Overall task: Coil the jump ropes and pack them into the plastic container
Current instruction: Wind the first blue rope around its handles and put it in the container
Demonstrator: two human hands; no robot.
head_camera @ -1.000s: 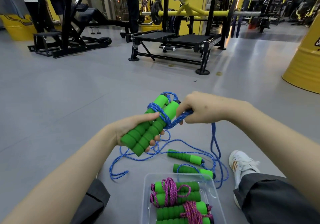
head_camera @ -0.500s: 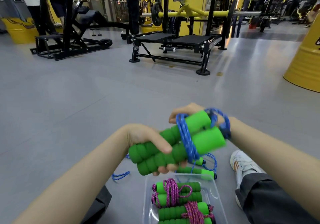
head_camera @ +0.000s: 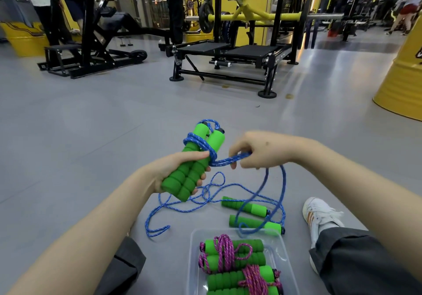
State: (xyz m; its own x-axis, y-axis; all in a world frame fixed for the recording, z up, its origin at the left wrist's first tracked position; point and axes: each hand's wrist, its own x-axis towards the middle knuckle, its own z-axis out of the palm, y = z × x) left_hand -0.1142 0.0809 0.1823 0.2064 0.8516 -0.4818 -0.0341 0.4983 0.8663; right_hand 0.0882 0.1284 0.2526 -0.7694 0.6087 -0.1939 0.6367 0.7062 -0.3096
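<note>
My left hand (head_camera: 170, 171) grips a pair of green foam handles (head_camera: 191, 166), held upright side by side, with blue rope (head_camera: 197, 145) wound around their upper half. My right hand (head_camera: 258, 149) pinches the taut blue cord just right of the handles; the slack (head_camera: 269, 194) hangs down and trails on the floor. A second blue-rope pair of green handles (head_camera: 247, 208) lies on the floor behind the clear plastic container (head_camera: 286, 260). In the container lie two coiled ropes with green handles and pink cord (head_camera: 225, 252).
I sit on a grey gym floor, a white shoe (head_camera: 319, 217) to the right and dark trouser legs (head_camera: 365, 262) on both sides. Black and yellow weight machines (head_camera: 228, 50) stand ahead. A yellow drum (head_camera: 404, 80) stands at the right. People are in the background.
The handles swung from tilted sideways back to upright and away from the container. My right hand came around from behind them and now pulls the cord out to the right.
</note>
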